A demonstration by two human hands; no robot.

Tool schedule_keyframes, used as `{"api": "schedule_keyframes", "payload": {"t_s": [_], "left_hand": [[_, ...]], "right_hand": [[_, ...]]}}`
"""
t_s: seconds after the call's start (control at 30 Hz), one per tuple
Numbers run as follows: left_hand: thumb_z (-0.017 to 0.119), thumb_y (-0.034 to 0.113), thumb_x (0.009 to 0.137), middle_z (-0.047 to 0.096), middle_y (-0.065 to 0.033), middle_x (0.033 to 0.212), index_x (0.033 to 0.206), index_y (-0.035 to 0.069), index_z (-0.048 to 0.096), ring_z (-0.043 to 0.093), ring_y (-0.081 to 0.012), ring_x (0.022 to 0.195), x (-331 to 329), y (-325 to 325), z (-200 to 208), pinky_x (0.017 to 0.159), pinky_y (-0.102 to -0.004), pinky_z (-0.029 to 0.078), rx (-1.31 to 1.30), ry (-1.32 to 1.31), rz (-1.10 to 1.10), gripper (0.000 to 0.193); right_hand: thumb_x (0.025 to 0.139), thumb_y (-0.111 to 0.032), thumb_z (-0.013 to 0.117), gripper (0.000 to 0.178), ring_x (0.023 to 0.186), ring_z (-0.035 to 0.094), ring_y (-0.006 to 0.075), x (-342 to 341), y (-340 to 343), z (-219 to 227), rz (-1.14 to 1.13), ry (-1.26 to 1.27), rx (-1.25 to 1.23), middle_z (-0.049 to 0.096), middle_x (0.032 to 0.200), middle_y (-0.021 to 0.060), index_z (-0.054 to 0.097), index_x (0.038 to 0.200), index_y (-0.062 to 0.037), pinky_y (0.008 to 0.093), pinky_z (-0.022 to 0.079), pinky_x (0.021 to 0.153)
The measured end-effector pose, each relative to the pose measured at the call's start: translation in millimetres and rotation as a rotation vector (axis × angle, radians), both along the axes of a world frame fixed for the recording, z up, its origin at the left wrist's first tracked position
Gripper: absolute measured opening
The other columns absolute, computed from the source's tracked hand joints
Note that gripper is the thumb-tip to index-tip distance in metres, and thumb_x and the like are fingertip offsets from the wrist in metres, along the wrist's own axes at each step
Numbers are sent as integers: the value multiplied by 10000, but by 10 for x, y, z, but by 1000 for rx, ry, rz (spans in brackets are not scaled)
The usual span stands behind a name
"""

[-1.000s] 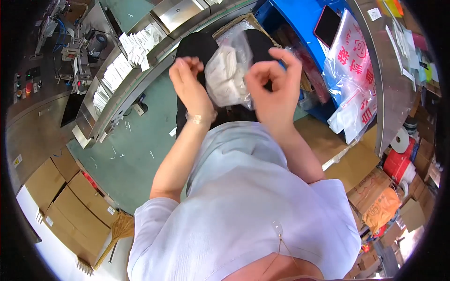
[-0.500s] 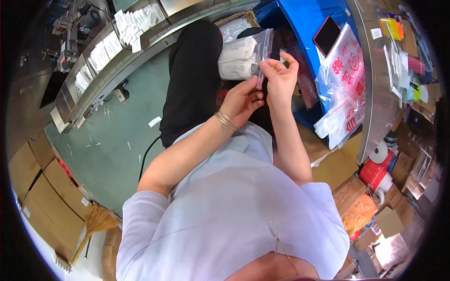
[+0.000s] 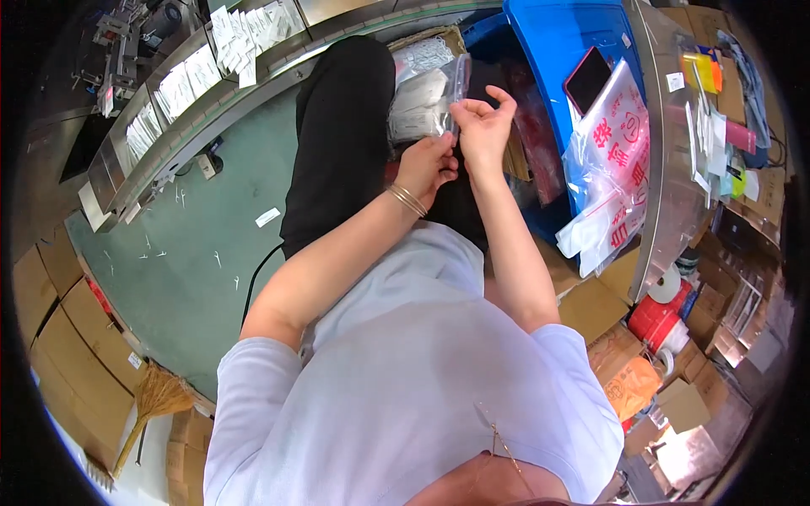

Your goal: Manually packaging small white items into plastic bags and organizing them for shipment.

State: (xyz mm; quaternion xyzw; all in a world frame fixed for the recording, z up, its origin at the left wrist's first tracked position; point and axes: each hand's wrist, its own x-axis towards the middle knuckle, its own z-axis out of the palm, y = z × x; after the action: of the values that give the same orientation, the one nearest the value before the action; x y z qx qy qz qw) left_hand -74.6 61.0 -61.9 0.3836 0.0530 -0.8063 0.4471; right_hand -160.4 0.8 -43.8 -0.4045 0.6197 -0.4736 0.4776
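Left hand (image 3: 426, 171) is pinching clear bag (image 3: 461, 78) at its near-right corner; right hand (image 3: 483, 137) is gripping its right edge. White packets (image 3: 417, 116) already sitting inside; closure unclear.

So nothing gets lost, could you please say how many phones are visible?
1: the phone sits beside the red-printed plastic, right of the right hand; others may be hidden.
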Motion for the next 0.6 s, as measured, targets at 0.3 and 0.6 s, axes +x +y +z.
{"api": "schedule_keyframes", "payload": {"t_s": [0.3,0.6], "left_hand": [[461,309,943,639,-25,902,946,86,593,596,-137,826,97,153,-177,785,-314,474,14,310,29,259],[501,268,930,537,24,712,859,102,545,563,-137,700,117,209,-118,647,-298,455,1,269,56,186]], "right_hand": [[731,52,599,523,662,582,153,201,54,-25,90,246,26,598,759,102,309,1161,-17,267,461,620],[706,20,636,543,690,608,177,285,-303,-175,93,593,-47,627,717,91,320,1148,11,285,469,691]]}}
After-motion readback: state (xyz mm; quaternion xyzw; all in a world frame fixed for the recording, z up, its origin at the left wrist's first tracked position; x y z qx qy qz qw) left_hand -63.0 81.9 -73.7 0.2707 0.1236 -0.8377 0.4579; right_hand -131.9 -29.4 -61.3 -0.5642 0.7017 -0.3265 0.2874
